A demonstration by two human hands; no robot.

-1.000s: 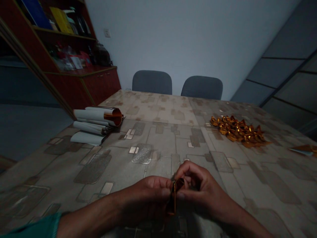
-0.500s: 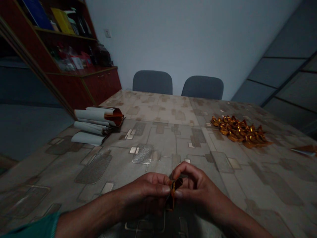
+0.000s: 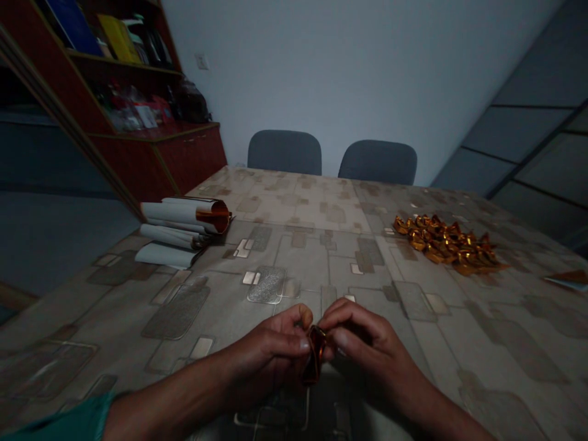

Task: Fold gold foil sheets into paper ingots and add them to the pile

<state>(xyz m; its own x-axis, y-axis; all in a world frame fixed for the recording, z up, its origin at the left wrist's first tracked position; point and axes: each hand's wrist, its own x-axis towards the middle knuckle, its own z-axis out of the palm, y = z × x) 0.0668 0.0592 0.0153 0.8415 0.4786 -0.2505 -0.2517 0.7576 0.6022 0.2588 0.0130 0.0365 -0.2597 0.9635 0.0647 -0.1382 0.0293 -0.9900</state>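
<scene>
Between my hands, above the near edge of the table, is a small folded piece of shiny gold foil paper (image 3: 313,358), its dark opening facing me. My left hand (image 3: 278,346) pinches it from the left, thumb on the near side. From the right, my right hand (image 3: 361,337) grips its upper edge with the fingertips. Some of the fingers behind the paper are hidden. At the right of the table, several finished-looking gold foil paper ingots (image 3: 448,242) sit close together in rows.
A stack of curled white-backed foil sheets (image 3: 177,233) lies at the table's left. Another foil sheet (image 3: 569,280) rests at the far right. The table (image 3: 303,208) has a patterned cover. Two grey chairs (image 3: 285,152) stand behind it, and a red-brown cabinet (image 3: 188,159) is at the left.
The foil piece has turned and its opening shows more toward me. My left index finger has lifted and curled; my right fingers have shifted on the upper edge.
</scene>
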